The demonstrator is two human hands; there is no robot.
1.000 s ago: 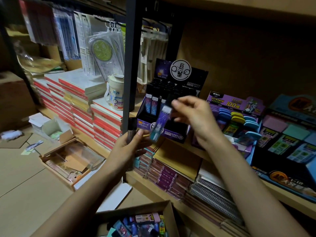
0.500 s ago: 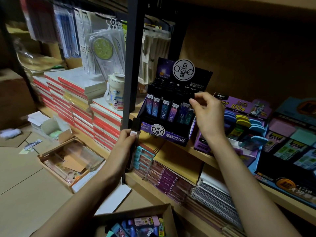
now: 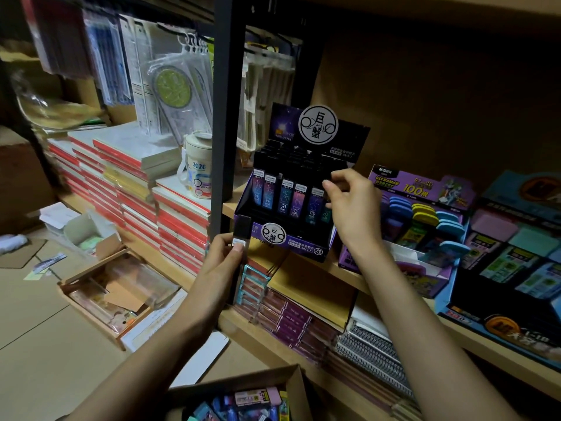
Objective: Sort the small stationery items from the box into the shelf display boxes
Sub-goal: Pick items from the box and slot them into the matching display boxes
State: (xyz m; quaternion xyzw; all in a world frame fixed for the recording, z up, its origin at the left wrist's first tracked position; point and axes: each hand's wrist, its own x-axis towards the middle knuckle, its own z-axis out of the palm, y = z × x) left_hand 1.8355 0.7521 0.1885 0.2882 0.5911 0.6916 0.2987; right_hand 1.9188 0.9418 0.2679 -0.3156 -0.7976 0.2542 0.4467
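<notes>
The left hand (image 3: 223, 259), raised, grips a dark lead case (image 3: 242, 235) upright near the shelf's front edge (image 3: 349, 276), while the right hand (image 3: 352, 208) reaches forward, fingertips pinching a case in the purple display box (image 3: 291, 238).

We see only the top corner of the cardboard box (image 3: 282, 378); the frame's bottom edge at six o'clock cuts off the rest, and the items inside blur together. Our right hand (image 3: 355, 208) covers the rightmost lead cases in the dark display box (image 3: 283, 238), so we cannot tell whether its fingertips pinch one. Our left hand (image 3: 220, 262) hides the lower half of the slim black case (image 3: 242, 230) it holds. At three o'clock the sticky-note display (image 3: 516, 259) runs off the edge, its print too blurred to read
</notes>
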